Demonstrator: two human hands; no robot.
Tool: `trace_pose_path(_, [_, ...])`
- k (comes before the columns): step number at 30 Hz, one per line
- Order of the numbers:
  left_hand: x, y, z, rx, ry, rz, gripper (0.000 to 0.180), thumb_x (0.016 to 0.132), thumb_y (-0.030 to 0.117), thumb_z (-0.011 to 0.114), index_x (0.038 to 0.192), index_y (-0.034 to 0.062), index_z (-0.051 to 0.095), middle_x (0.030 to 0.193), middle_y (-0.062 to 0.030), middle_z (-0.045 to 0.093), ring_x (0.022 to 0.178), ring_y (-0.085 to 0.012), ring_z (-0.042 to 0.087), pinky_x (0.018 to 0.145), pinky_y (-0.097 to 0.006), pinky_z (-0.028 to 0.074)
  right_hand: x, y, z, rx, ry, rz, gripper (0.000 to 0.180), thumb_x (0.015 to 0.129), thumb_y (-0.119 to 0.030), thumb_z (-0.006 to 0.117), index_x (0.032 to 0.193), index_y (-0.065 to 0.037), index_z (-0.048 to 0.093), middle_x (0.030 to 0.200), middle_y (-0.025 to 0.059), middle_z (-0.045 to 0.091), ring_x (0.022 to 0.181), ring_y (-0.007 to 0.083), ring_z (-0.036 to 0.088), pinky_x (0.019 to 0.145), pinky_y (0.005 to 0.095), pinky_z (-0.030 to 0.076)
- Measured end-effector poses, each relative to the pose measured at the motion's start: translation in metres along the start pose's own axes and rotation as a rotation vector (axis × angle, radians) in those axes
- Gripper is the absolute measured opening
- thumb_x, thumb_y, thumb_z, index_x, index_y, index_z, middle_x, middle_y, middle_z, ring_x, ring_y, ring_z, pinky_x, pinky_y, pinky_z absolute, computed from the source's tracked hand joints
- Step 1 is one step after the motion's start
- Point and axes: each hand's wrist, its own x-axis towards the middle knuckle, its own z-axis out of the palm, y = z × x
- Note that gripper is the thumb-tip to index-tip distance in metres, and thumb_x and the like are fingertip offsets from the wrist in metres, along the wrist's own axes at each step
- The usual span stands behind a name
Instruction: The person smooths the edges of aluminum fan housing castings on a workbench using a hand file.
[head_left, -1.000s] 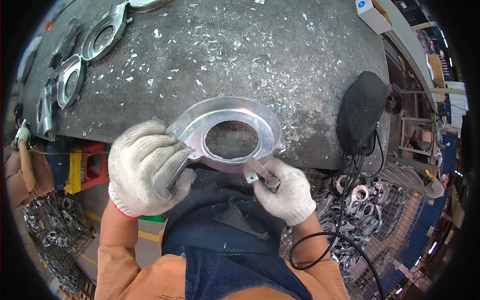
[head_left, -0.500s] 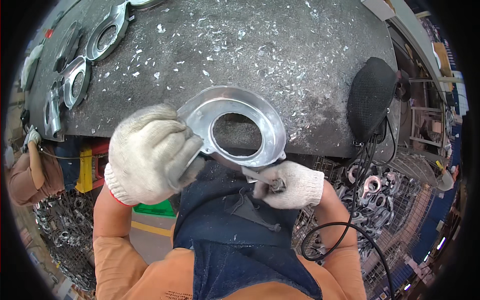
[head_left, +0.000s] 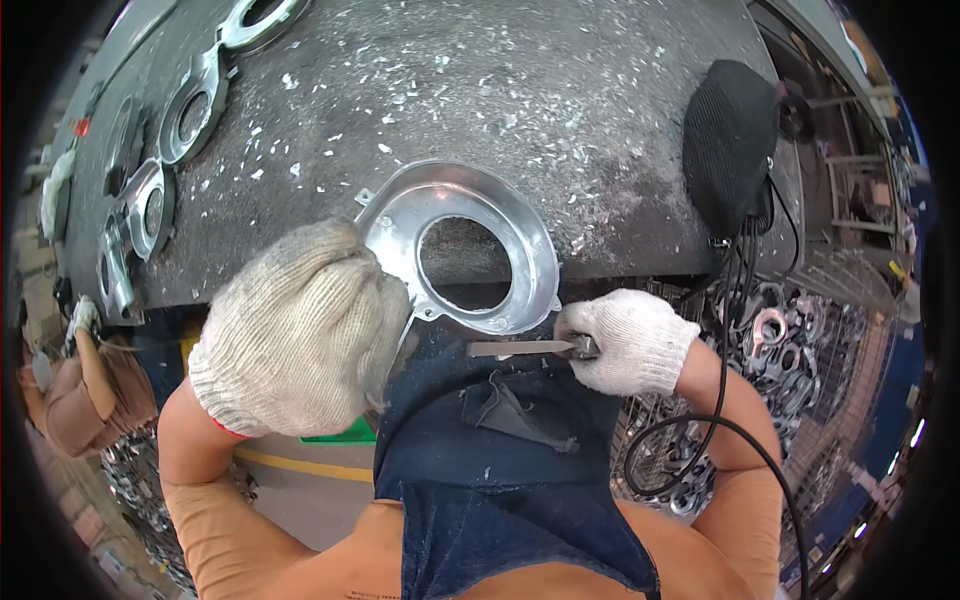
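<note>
A shiny cast-metal ring housing [head_left: 535, 235] with a large round hole rests at the table's near edge, its lower rim overhanging toward my apron. My left hand [head_left: 305, 325], in a white knit glove, is closed round the housing's left end, and its fingertips are partly hidden. My right hand [head_left: 635, 342], also gloved, grips a flat, narrow metal blade [head_left: 520, 348] by its handle end. That blade points left, just below the housing's lower rim and apart from it. Whether it is a file or a scraper, I cannot tell.
Metal flakes litter the grey table [head_left: 400, 120]. Several similar castings [head_left: 190, 115] line its left side. A black mesh-covered object [head_left: 730, 145] with cables stands at right. Below it, a wire basket [head_left: 840, 370] holds many metal parts. A co-worker [head_left: 105, 390] is at far left.
My right hand has moved right and slightly up, and the blade has swung level, away from the housing's rim. The view has shifted a little; my left hand keeps its hold.
</note>
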Motion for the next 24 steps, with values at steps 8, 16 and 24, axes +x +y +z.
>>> trace_pose_path(8, [0.017,0.015,-0.011,0.169,0.049,0.166,0.042,0.066,0.024,0.08,0.1,-0.0014,0.078,0.091,-0.0107,0.073,0.097,-0.032,0.072,0.095,-0.046,0.062,-0.004,-0.008,0.003,-0.256,-0.311,0.092,0.023,0.088,-0.016,0.07,0.109,-0.012,0.077,0.097,0.0164,0.08,0.097,0.0395,0.078,0.085,0.0528,0.062])
trace_pose_path(16, [0.009,0.005,-0.004,-0.063,0.022,-0.081,0.045,0.058,0.022,0.087,0.098,0.0036,0.08,0.09,-0.0074,0.075,0.094,-0.0287,0.074,0.092,-0.045,0.063,-0.018,0.009,0.034,-0.046,0.4,0.037,0.013,0.088,-0.017,0.072,0.1,-0.013,0.073,0.086,0.0123,0.076,0.084,0.0347,0.078,0.074,0.0466,0.063])
trace_pose_path(24, [0.022,0.012,-0.011,0.034,0.056,-0.038,0.036,0.06,0.023,0.089,0.093,0.0107,0.081,0.089,-0.0057,0.075,0.092,-0.029,0.074,0.087,-0.046,0.063,-0.005,0.005,0.039,-0.1,0.677,0.113,0.019,0.086,-0.015,0.077,0.103,-0.012,0.072,0.094,0.0125,0.076,0.083,0.0345,0.077,0.073,0.0468,0.063])
